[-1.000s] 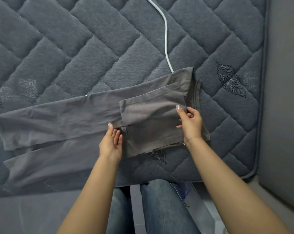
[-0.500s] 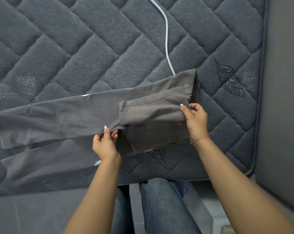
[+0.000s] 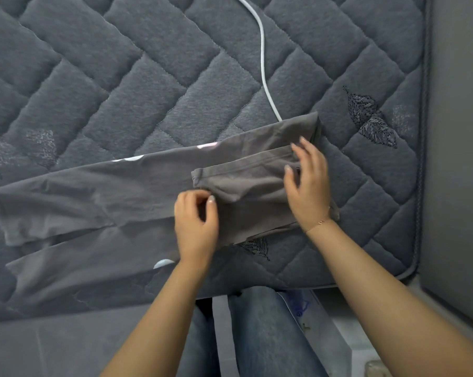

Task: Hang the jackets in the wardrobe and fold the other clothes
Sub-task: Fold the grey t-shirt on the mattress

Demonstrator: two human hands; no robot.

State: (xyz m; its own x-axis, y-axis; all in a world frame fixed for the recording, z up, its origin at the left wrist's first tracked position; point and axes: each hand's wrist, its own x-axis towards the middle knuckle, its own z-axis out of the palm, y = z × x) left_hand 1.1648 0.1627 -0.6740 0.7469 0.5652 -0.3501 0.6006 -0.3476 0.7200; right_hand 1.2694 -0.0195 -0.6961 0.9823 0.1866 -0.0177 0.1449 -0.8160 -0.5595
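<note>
While grey trousers (image 3: 99, 202) lie on mattress (image 3: 148, 77), left hand (image 3: 196, 227) pinching fold edge, right hand (image 3: 308, 186) spread.

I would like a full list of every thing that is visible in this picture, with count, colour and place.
trousers: one pair, grey, partly folded on the mattress
mattress: one, dark grey, quilted, fills most of the view
cable: one, white, runs from the top edge to under the trousers
jeans: blue, on the person's legs, bottom centre
bracelet: one, thin, on the right wrist
left hand: fingers curled at the folded edge
right hand: fingers spread over the folded part
</note>
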